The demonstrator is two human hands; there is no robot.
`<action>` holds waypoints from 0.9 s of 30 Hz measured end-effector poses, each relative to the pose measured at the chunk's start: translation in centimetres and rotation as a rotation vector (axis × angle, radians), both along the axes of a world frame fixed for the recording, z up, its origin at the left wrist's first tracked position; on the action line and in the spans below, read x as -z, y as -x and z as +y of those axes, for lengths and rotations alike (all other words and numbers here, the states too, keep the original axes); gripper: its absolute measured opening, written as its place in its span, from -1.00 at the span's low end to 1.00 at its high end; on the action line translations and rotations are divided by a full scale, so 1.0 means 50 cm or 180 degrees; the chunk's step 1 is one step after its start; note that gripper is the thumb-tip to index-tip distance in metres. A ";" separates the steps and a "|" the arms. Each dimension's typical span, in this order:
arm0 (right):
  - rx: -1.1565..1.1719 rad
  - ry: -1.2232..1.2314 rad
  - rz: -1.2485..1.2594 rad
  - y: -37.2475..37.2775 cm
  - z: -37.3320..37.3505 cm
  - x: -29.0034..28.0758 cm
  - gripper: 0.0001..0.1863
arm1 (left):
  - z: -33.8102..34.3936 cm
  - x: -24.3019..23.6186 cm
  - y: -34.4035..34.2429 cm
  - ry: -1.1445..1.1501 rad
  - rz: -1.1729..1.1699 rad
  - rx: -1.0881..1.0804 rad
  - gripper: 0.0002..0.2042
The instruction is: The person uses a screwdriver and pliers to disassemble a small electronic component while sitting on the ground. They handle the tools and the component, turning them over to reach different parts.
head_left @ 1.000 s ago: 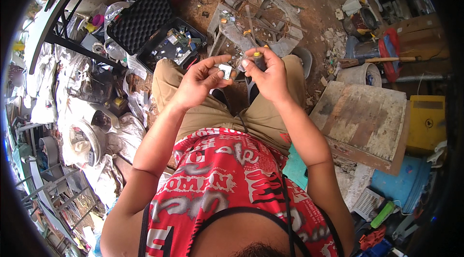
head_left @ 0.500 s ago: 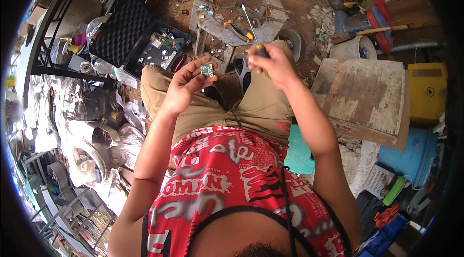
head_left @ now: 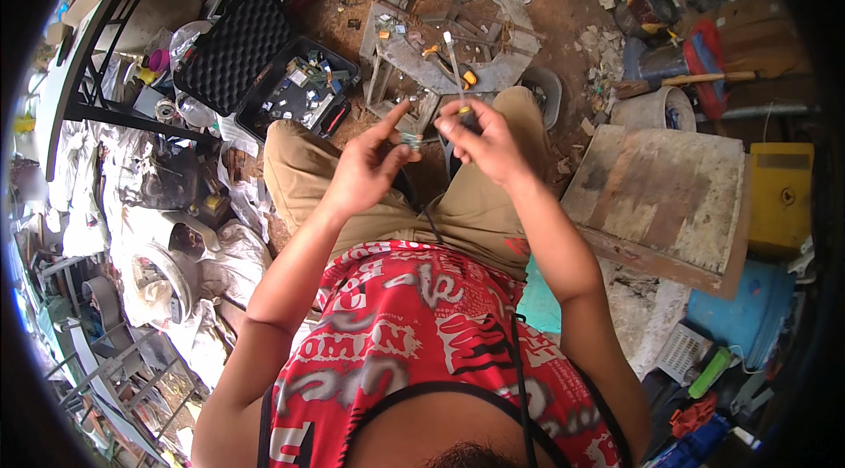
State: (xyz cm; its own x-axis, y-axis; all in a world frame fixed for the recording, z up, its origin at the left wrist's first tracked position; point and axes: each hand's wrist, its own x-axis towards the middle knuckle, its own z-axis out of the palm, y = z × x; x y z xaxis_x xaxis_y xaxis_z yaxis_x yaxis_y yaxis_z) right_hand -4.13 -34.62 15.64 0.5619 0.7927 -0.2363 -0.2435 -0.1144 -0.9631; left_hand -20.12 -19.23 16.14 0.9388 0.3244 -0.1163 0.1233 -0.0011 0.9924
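Note:
My left hand (head_left: 370,160) pinches a small green circuit board (head_left: 410,142) between thumb and fingers over my lap, index finger raised. Just right of it, my right hand (head_left: 480,138) grips a screwdriver (head_left: 466,119) by its dark and yellow handle, its shaft pointing upward. Beyond them stands a worn wooden octagonal stand (head_left: 502,15) with small pieces and a yellow-black hand tool (head_left: 469,78) on it. An open black foam-lined case (head_left: 224,59) to the left holds boards and small parts.
At right lie a stained board (head_left: 656,204), a yellow container (head_left: 779,200), a blue container (head_left: 739,314) and a bucket (head_left: 651,112). A metal frame (head_left: 97,72), white sacks (head_left: 229,266) and mixed scrap crowd the left. Debris is scattered on the dirt floor.
The small board has turned from white side up to a green side. The screwdriver has swung upright in my right hand; my hands have since drawn closer, and the view has shifted slightly.

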 end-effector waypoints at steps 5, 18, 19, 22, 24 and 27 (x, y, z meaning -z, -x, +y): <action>0.0214 -0.0303 -0.0554 -0.003 -0.017 -0.002 -0.83 | -0.021 -0.020 -0.064 -0.0036 -0.0085 0.0079 -0.31; 0.2807 0.1489 -0.0979 -0.344 -0.273 0.194 -0.67 | 0.119 0.168 -0.180 0.0178 0.0064 -0.0440 -0.67; 0.2859 0.1673 -0.0774 -0.341 -0.298 0.231 -0.67 | 0.158 0.197 -0.194 -0.0386 0.0226 -0.0414 -0.67; 0.2625 0.1664 -0.0599 -0.302 -0.322 0.270 -0.72 | 0.254 0.216 -0.263 -0.2273 0.0869 -0.0351 -0.73; 0.2509 0.1558 -0.0434 -0.280 -0.300 0.251 -0.72 | 0.308 0.237 -0.329 -0.3486 0.0406 -0.0421 -0.76; 0.2448 0.1206 -0.0386 -0.283 -0.260 0.208 -0.71 | 0.355 0.265 -0.412 -0.3921 0.0567 -0.0025 -0.73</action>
